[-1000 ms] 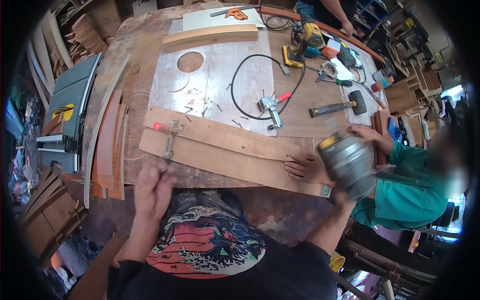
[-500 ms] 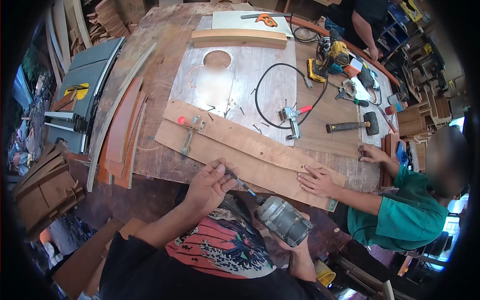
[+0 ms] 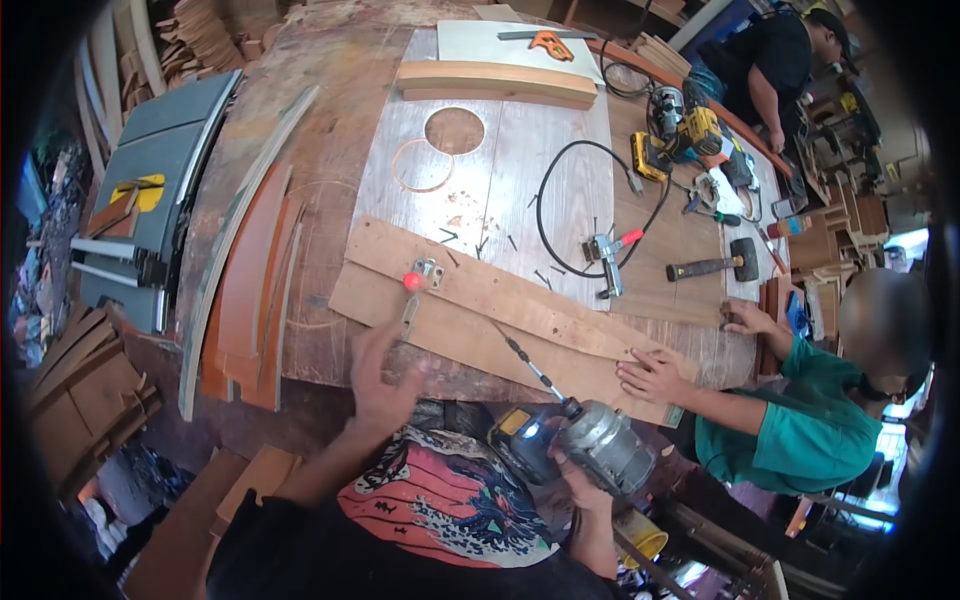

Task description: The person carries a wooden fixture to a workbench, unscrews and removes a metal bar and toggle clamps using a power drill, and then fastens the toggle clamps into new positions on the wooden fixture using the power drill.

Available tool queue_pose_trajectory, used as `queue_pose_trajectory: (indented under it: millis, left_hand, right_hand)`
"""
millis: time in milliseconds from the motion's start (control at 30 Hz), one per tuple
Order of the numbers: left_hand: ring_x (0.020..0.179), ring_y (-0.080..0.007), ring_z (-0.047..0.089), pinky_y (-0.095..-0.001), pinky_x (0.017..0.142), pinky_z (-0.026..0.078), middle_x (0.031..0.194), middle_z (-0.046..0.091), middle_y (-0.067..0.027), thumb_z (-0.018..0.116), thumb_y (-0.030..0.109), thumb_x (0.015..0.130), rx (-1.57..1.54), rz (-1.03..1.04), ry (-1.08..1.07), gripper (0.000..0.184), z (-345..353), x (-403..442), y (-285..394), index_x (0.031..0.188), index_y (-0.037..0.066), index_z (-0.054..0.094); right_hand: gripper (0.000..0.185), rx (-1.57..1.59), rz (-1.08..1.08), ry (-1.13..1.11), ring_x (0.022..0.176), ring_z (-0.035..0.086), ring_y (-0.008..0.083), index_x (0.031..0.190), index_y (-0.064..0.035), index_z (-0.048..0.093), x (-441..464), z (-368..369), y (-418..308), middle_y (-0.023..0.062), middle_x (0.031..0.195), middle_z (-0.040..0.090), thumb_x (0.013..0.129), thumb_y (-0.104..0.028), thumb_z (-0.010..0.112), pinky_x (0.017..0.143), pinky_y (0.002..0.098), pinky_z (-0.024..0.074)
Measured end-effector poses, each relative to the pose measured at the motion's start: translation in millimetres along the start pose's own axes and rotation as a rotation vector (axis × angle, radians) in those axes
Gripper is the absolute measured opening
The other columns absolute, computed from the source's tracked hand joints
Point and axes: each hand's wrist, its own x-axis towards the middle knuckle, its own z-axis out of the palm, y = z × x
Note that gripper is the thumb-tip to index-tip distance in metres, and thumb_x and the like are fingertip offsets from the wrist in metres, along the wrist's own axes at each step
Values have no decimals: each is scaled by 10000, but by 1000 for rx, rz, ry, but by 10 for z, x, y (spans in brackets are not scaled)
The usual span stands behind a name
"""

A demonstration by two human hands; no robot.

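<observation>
My right hand (image 3: 585, 487) is wrapped round a grey power drill (image 3: 610, 447) with a long bit (image 3: 530, 365) that points up and left over the boards. A light shines at the drill's side. My left hand (image 3: 385, 380) is off the bit, fingers apart, just below a toggle clamp (image 3: 428, 272) with a red knob (image 3: 412, 282); contact with the clamp is unclear. That clamp sits at the left part of a long wooden strip (image 3: 490, 300) lying on a wider board (image 3: 470, 345). A co-worker's hand (image 3: 655, 375) presses on the right end.
Loose screws (image 3: 512, 242), a second toggle clamp (image 3: 610, 262), a black cable (image 3: 545, 190), a mallet (image 3: 715, 262) and a yellow drill (image 3: 690, 135) lie on the worktable (image 3: 320, 180). Wood strips (image 3: 245, 290) are at left. Another person (image 3: 770, 90) stands at the far right.
My left hand has let go of the bit and moved left toward the clamp. The drill has shifted right, its bit now over the boards.
</observation>
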Motion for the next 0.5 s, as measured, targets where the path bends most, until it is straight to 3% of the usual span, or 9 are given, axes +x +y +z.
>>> queue_pose_trajectory:
  millis: [33, 133, 167, 200, 333, 500]
  left_hand:
    - [1201, -362, 580, -459, 1063, 450, 1246, 618, -233, 764, 214, 908, 214, 127, 133, 633, -51, 32, -189, 1418, -47, 497]
    - [1177, -400, 548, -508, 1047, 413, 1195, 600, -262, 780, 233, 875, 393, 286, -22, 659, -68, 296, -557, 1385, -83, 508]
    - [1136, -394, 556, -517, 1023, 411, 1179, 606, -252, 772, 222, 875, 392, 307, -39, 651, -70, 353, -601, 1385, -85, 508]
    - [1095, -388, 565, -526, 999, 409, 1163, 612, -242, 764, 211, 876, 390, 330, -53, 643, -61, 412, -635, 1385, -87, 508]
    - [920, -353, 582, -518, 852, 429, 1034, 643, -205, 739, 143, 863, 372, 404, -54, 611, 11, 560, -631, 1390, -76, 521]
    - [753, -336, 571, -464, 742, 437, 873, 634, -164, 711, 65, 864, 299, 450, 40, 527, 97, 618, -664, 1357, -67, 580]
  right_hand:
    - [468, -22, 2, 27, 943, 653, 179, 1321, -32, 578, 77, 110, -138, 104, 1110, 693, 891, -41, 763, 817, 334, 534]
    - [378, -173, 4, 45, 908, 653, 165, 1240, -30, 632, 206, 246, -255, 92, 1051, 704, 886, -35, 763, 785, 324, 534]
    - [356, -239, 7, 43, 913, 654, 163, 1216, -27, 647, 194, 237, -221, 90, 1048, 705, 880, -28, 765, 788, 326, 535]
    - [446, -188, 12, 79, 1061, 703, 199, 1219, 9, 668, 191, 220, -154, 105, 1174, 727, 794, 42, 800, 909, 358, 563]
    - [437, -353, -31, 100, 996, 720, 192, 1169, 4, 692, 369, 450, -422, 88, 1093, 749, 752, 24, 819, 870, 354, 571]
    - [378, -338, -72, 106, 966, 691, 194, 1155, -27, 713, 409, 562, -436, 71, 1079, 740, 794, 26, 810, 849, 361, 559]
